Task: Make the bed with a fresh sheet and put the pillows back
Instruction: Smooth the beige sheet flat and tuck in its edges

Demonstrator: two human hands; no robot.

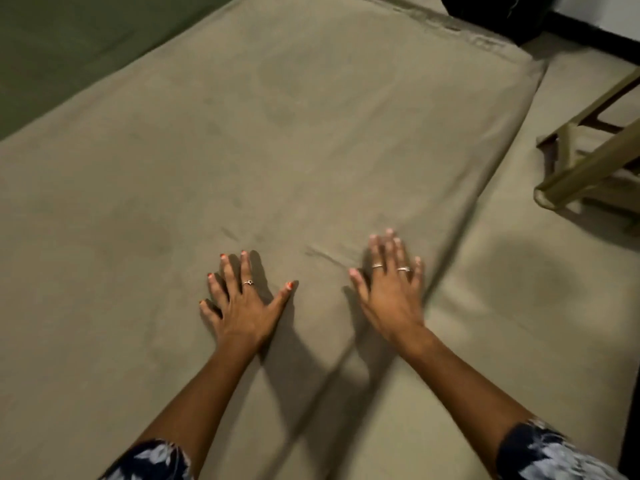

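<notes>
Your left hand (242, 303) and right hand (389, 289) both lay flat, fingers spread wide and holding nothing, palms pressing the plain olive-tan cotton sheet (277, 133) spread over the mattress. The sheet's long axis ran away from you toward the upper right, nearly all of it ahead of your fingertips. Your right hand sat nearer the sheet's draped right edge (485, 216), so smoothing toward that side looked like its job.

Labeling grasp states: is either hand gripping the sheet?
No, the left hand and right hand lie flat on the sheet, fingers straight.
</notes>
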